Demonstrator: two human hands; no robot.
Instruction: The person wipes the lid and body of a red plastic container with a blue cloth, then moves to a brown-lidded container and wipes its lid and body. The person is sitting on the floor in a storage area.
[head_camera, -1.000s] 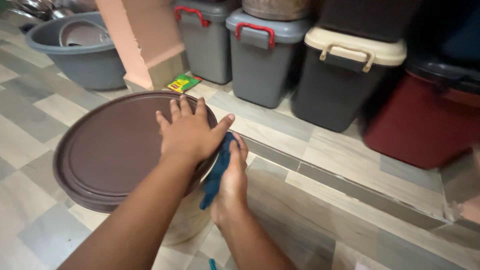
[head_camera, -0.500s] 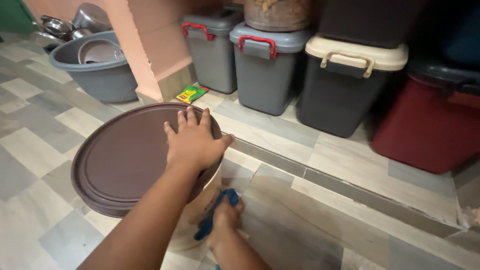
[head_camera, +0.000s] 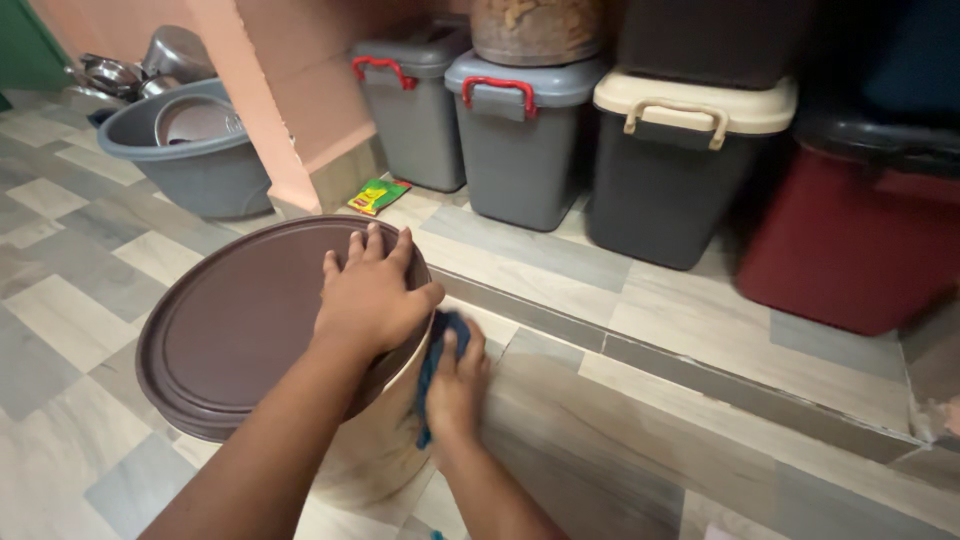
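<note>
The left hand (head_camera: 372, 295) is lying flat and spread on the brown round lid (head_camera: 240, 325) of the cream drum (head_camera: 385, 445), which is standing on the tiled floor (head_camera: 640, 400) at about seven o'clock in the view. The right hand (head_camera: 457, 390) is pressing a blue cloth (head_camera: 437, 365) against the drum's side, fingers closed on it. As I judge it, a hard push there is risking tipping or sliding the drum toward nine o'clock, or popping the lid loose if the left hand is easing off.
</note>
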